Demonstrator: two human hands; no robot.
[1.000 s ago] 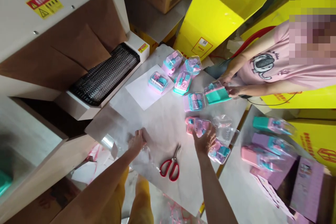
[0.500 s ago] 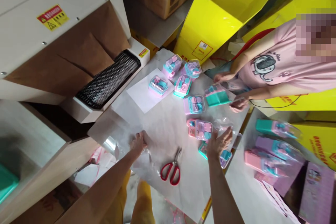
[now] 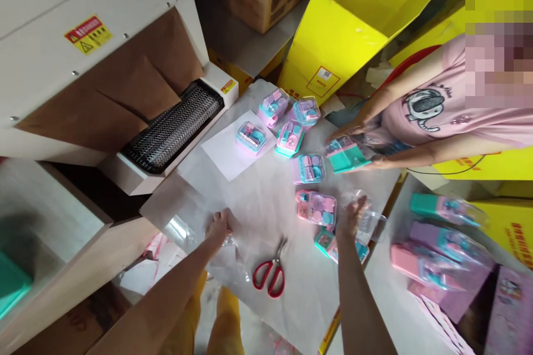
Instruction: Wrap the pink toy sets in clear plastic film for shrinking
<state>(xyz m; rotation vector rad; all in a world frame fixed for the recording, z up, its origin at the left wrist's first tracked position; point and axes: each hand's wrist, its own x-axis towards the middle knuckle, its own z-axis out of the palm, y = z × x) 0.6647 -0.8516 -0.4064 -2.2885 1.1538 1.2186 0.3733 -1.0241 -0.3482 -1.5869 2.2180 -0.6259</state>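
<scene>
My left hand (image 3: 219,229) is closed at the near left edge of the table, fingers curled on clear plastic film (image 3: 228,258). My right hand (image 3: 351,221) has its fingers stretched out, slightly blurred, over a clear plastic piece (image 3: 372,222); I cannot tell whether they touch. Beside that hand sits a pink boxed set (image 3: 316,208) with small pastel parts under a clear cover. A teal set (image 3: 325,241) lies partly hidden under my right wrist. Red-handled scissors (image 3: 270,277) lie between my arms, their blades pointing away from me.
Several pastel sets (image 3: 290,137) stand farther back, one on a white sheet (image 3: 220,147). Across the table, a co-worker's hands hold a teal box (image 3: 347,156). A machine with a mesh conveyor (image 3: 179,127) borders the left; more packaged sets (image 3: 433,266) lie right, with yellow cartons (image 3: 333,39) behind.
My right hand has moved slightly right and its fingers have drawn closer together. The co-worker's hands have come in to both sides of the teal box. My left hand stays put.
</scene>
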